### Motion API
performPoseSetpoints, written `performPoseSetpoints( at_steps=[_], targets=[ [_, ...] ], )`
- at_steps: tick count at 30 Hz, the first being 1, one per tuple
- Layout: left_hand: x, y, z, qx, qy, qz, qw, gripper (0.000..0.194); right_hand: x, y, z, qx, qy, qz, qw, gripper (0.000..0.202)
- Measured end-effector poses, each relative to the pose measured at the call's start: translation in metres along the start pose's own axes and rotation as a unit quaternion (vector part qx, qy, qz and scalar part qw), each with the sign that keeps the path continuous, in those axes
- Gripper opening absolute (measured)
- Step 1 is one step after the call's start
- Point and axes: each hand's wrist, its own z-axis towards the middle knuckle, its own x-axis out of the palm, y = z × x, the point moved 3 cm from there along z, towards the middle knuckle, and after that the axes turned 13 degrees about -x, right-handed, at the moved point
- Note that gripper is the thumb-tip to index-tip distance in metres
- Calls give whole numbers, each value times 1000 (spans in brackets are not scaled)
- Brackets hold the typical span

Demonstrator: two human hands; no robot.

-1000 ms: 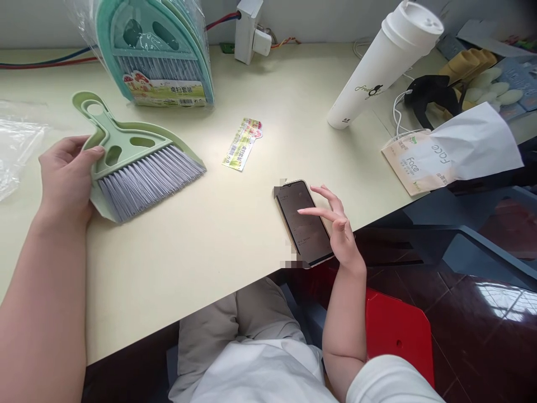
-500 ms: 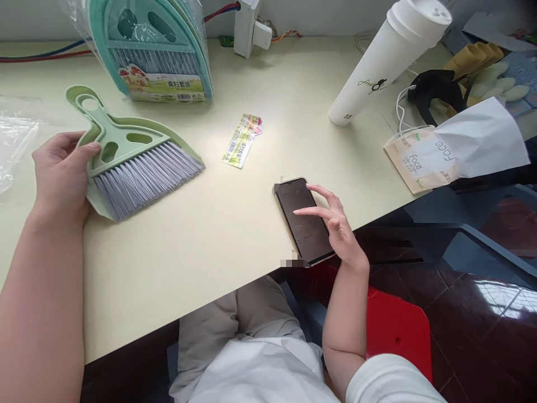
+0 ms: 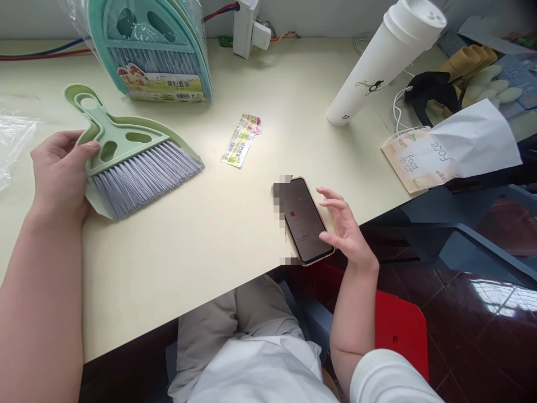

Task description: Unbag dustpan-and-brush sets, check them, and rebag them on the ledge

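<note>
My left hand (image 3: 62, 168) grips the left side of a green dustpan (image 3: 184, 143) with a matching hand brush (image 3: 146, 178) nested against it, grey bristles facing me. Its thumb lies over the front; the other fingers are mostly hidden behind. At the table's front edge lies a smartphone (image 3: 308, 229) with a dark lit screen, part of its left side blurred out. My right hand (image 3: 346, 229) hovers at the phone's right side, fingers apart and holding nothing. A printed cardboard label (image 3: 241, 141) lies flat between the brush and the phone.
Wrapped teal dustpan sets (image 3: 155, 56) stand at the back left, beside a power socket (image 3: 247, 31). Clear plastic wrap (image 3: 17, 140) lies at the far left. A tall white cup (image 3: 377, 70) and a paper bag (image 3: 448, 148) are on the right. Below is a red stool (image 3: 400, 330).
My right hand has drawn back to the right from over the phone screen, and its index finger no longer points at it. The screen content differs. My left hand holds the set as before.
</note>
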Motion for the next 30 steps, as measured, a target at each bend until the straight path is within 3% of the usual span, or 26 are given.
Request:
performPoseSetpoints(
  at_steps=[4, 8, 20, 23, 27, 30],
  targets=[
    [0, -1, 0, -8, -4, -1, 1000, 30, -8, 2, -1, -18, 125, 4, 992, 86],
    [1, -1, -1, -5, -5, 0, 1000, 30, -10, 2, 3, -26, 187, -12, 982, 96],
    [0, 1, 1, -2, -6, 3, 1000, 32, -5, 3, 2, -27, 137, 8, 990, 77],
    [0, 1, 0, -4, -6, 5, 1000, 31, -6, -1, 1, -47, 123, 22, 991, 89],
    [2, 0, -2, -2, 0, 10, 1000, 33, -5, -2, 1, -53, 156, 3, 986, 111],
    [3, -1, -3, -8, -4, 23, 1000, 34, -4, 2, 3, -49, 174, -10, 984, 116]
  ],
)
